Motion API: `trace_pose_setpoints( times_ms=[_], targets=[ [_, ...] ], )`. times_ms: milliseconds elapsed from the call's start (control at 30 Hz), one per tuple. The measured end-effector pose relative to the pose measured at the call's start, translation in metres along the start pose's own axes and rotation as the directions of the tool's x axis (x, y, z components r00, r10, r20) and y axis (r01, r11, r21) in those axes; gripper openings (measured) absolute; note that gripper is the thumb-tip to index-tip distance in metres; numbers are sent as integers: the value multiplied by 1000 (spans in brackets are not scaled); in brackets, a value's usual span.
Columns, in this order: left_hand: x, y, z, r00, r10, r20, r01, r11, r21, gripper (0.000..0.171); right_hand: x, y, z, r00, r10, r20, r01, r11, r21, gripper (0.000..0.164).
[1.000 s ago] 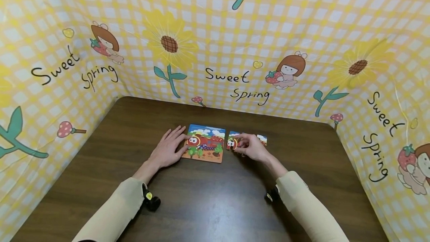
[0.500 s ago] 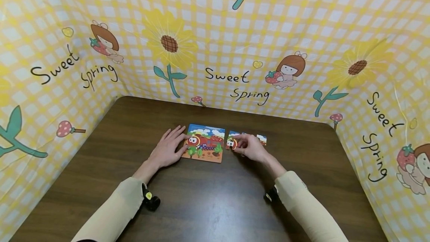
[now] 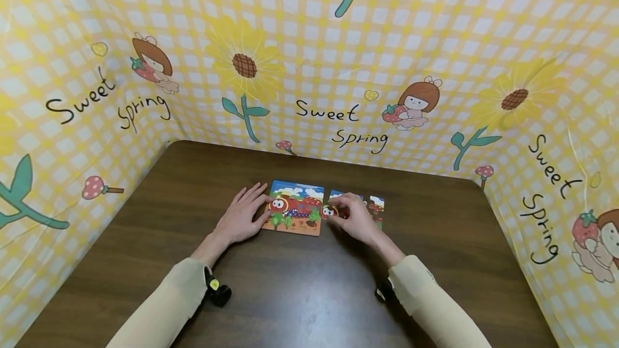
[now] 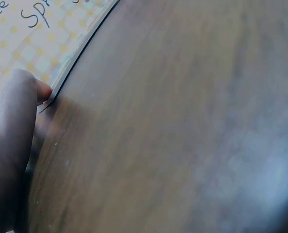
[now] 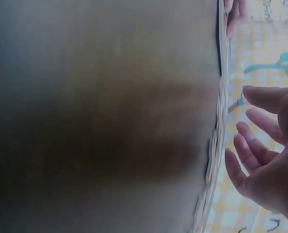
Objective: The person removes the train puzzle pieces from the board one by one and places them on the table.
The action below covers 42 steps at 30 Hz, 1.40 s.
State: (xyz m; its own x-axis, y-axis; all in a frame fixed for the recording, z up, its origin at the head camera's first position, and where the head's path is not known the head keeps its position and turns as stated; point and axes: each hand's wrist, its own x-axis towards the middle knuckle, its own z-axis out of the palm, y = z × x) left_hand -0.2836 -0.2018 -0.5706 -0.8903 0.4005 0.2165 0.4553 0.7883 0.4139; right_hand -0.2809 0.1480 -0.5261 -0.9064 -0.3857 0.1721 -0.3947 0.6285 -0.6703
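Observation:
A picture board (image 3: 297, 219) showing a red cartoon train lies flat on the table. My left hand (image 3: 240, 216) rests at its left side, fingers outstretched, thumb and index finger touching its edge. To the right, my right hand (image 3: 355, 218) pinches a small puzzle piece (image 3: 329, 211) printed with the train's eyes, close to the board's right edge. More picture pieces, a blue-sky one (image 3: 337, 194) and a cloud one (image 3: 376, 203), lie partly under or beside that hand. In the left wrist view the left thumb (image 4: 17, 111) shows; the right wrist view shows the right hand's bent fingers but no piece.
The brown wooden table (image 3: 290, 289) spreads toward the front. A yellow checked cloth (image 3: 309, 79) with flowers and lettering surrounds its back and sides. Each cuff has a small black camera (image 3: 220, 294) strapped at the wrist.
My right hand has shifted left and slightly toward the front, bringing the eye-printed piece away from the sky piece. More of the right-hand cloud piece shows. The left hand stays in place.

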Motion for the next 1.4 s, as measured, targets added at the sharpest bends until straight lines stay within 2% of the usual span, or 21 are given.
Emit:
trace_pose_setpoints(
  times_ms=[200,400,533,667,900,1100,1233,1400],
  targets=[
    [-1,0,2,1000,-3,-7,3,1000,7,44,1,-10,20,998,-62,29,61,998,31,35],
    [-2,1,5,1000,2,-8,-2,1000,9,43,7,14,47,987,-149,56,151,988,-26,45],
    [-2,3,7,1000,-2,-9,2,1000,16,44,8,25,58,986,-158,60,162,985,-62,52],
    [-2,4,8,1000,-9,-11,9,1000,17,45,6,27,62,987,-150,55,154,984,-85,57],
    [-1,3,9,999,-37,1,36,999,32,48,1,7,55,990,-133,35,135,988,-70,58],
    [0,2,6,999,-41,-9,41,999,21,48,1,-11,50,997,-66,32,68,997,-44,61],
    [1,2,4,999,-41,-15,42,999,22,47,2,-13,52,1000,-16,4,16,1000,-15,64],
    [1,2,4,999,-46,-12,47,999,21,48,2,-12,55,999,-3,-33,4,999,35,65]
  ],
)
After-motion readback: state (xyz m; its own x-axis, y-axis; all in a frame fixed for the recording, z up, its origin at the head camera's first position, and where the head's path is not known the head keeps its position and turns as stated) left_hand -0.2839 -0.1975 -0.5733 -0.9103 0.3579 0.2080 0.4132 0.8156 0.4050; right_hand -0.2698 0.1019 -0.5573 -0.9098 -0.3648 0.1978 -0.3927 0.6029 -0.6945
